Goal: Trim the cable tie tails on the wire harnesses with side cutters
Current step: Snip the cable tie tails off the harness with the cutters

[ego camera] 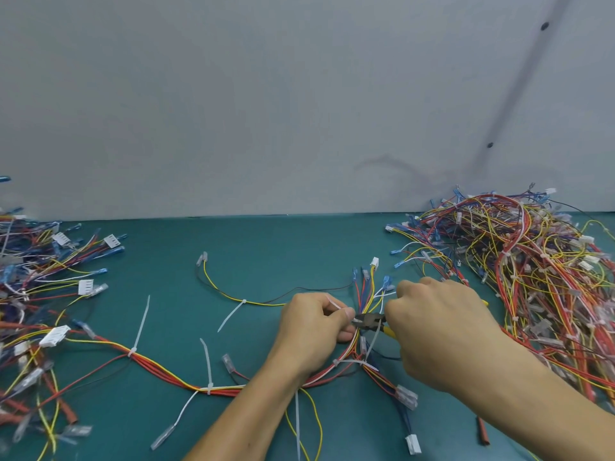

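Teal mat [266,247], left harness heap [40,287], right harness heap [539,261], left fingers [342,315] pinching tie tail [334,302], right fingers [396,307] gripping side cutters [371,318]

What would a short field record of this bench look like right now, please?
left hand: pinches a tail
right hand: grips the cutters
cutters: head at the bundle, next to the left fingertips
harness: lies on the mat, several long tails uncut
right pile: heaped harnesses
left pile: more harnesses
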The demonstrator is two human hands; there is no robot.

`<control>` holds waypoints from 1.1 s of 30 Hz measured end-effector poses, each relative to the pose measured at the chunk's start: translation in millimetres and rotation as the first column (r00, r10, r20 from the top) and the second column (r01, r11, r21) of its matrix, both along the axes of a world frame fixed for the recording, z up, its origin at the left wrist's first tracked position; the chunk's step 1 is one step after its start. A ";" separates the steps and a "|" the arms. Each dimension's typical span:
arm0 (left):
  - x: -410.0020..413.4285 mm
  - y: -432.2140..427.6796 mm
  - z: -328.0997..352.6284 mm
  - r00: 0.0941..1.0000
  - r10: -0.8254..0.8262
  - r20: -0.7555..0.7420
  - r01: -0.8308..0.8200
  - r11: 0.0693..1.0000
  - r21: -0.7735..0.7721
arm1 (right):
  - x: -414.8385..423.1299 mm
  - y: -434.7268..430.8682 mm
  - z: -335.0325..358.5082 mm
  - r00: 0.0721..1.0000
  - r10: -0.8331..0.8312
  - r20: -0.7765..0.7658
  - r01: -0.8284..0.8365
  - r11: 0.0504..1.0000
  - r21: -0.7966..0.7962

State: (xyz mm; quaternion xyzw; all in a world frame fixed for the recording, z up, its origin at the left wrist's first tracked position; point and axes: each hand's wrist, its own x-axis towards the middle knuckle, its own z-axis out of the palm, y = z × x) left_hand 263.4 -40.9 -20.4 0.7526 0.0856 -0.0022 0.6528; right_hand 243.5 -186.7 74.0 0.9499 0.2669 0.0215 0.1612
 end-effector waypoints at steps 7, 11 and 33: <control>-0.4 -0.4 1.6 1.000 0.003 -0.002 -0.003 1.000 0.000 | 5.9 0.1 -2.1 1.000 0.004 -0.005 -0.005 0.999 -0.052; -0.8 0.1 2.1 1.000 0.007 0.004 -0.007 1.000 0.008 | 8.6 -2.4 -7.5 1.000 0.017 0.008 -0.016 0.996 -0.090; -25.1 0.4 31.3 0.942 -0.227 0.248 0.158 0.949 0.271 | -36.7 -67.5 -33.5 0.970 -0.158 -0.184 0.206 0.938 0.280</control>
